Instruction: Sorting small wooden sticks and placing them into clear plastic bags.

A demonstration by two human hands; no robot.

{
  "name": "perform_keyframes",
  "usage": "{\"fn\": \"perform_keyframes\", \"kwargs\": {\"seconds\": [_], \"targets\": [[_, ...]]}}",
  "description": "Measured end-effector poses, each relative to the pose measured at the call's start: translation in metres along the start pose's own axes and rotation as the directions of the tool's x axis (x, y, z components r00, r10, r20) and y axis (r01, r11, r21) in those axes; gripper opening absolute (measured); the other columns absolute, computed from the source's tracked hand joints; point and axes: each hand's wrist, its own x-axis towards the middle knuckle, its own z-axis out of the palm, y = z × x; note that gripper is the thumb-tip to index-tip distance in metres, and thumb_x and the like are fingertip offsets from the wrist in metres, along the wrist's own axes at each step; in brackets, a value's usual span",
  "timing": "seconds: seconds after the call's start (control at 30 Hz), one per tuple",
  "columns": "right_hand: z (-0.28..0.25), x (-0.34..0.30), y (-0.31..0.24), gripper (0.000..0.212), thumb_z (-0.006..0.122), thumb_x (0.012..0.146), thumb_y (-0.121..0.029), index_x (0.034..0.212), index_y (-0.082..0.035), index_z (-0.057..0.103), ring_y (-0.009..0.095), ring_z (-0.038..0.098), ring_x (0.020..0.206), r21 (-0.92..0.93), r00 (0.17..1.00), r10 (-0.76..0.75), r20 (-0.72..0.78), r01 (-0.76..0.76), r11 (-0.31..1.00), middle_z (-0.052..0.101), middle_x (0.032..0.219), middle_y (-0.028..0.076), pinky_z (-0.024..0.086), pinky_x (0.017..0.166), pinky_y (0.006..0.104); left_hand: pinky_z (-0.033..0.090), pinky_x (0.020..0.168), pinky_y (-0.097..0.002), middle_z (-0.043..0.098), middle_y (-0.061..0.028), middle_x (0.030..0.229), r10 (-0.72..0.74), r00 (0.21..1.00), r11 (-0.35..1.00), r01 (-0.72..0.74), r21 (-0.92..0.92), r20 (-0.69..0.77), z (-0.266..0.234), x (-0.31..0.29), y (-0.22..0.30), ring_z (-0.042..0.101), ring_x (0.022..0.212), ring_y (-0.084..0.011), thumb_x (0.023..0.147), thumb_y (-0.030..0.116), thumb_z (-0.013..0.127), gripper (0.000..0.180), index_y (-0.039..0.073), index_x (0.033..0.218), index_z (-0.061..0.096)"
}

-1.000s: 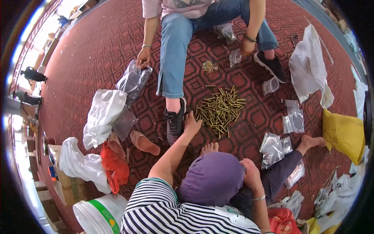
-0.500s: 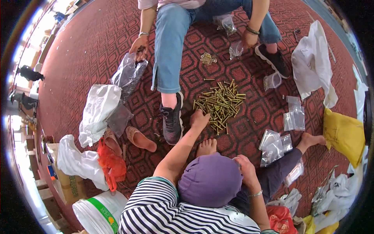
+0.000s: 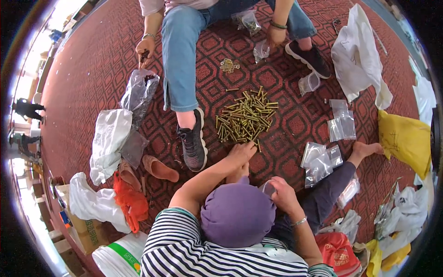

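Note:
My left hand (image 3: 242, 153) is closed at the near edge of a pile of brass-coloured screws (image 3: 244, 115), above a bare foot (image 3: 236, 174). I cannot make out what its fingers hold. Beside rounded purple cloth (image 3: 237, 214) in front of my striped shirt, my right hand (image 3: 284, 196) pinches what looks like a clear plastic bag (image 3: 268, 188), mostly hidden. Across from me, a person's hand (image 3: 146, 48) holds small dark pieces over a clear bag (image 3: 139, 90). That person's other hand (image 3: 276, 36) is next to a small clear bag (image 3: 261, 51).
Small metal washers (image 3: 228, 65) lie beyond the screws. Several flat clear bags (image 3: 318, 161) rest to the right, near a yellow sack (image 3: 401, 141) and white sack (image 3: 357, 55). Slippers (image 3: 159, 167), a red bag (image 3: 130, 201) and a white roll (image 3: 121, 256) are at left.
My left hand has drawn back from the screws to above the foot. My right hand has come off the purple cloth, and clear plastic shows at its fingers. The view has shifted slightly.

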Motion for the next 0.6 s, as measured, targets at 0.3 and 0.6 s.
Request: {"fn": "perform_keyframes", "kwargs": {"seconds": [0.3, 0.6], "targets": [[0.000, 0.000, 0.001, 0.037, 0.049, 0.065, -0.003, 0.101, -0.010, 0.056, 0.029, 0.055, 0.092, 0.005, 1.000, -0.015, 0.003, 0.015, 1.000, 0.054, 0.111, 0.006, 0.047, 0.074, 0.0333, 0.046, 0.056, -0.0382, 0.048, -0.0090, 0.082, -0.065, 0.995, 0.998, 0.067, 0.017, -0.076, 0.017, 0.017, -0.009, 0.054, 0.064, -0.0277, 0.071, 0.010, 0.053, 0.011, 0.010, 0.082, 0.050], [-0.001, 0.000, 0.003, 0.035, 0.049, 0.066, -0.004, 0.101, -0.010, 0.055, 0.029, 0.055, 0.091, 0.019, 1.000, -0.008, -0.001, 0.008, 1.000, 0.054, 0.110, 0.007, 0.047, 0.073, 0.0338, 0.042, 0.051, -0.0270, 0.055, -0.0074, 0.072, -0.455, 0.861, 0.120, 0.315, -0.941, 0.230, -0.077, 0.013, -0.019, 0.051, 0.059, -0.0189, 0.080, 0.009, 0.052, 0.009, 0.004, 0.086, 0.057]]}}
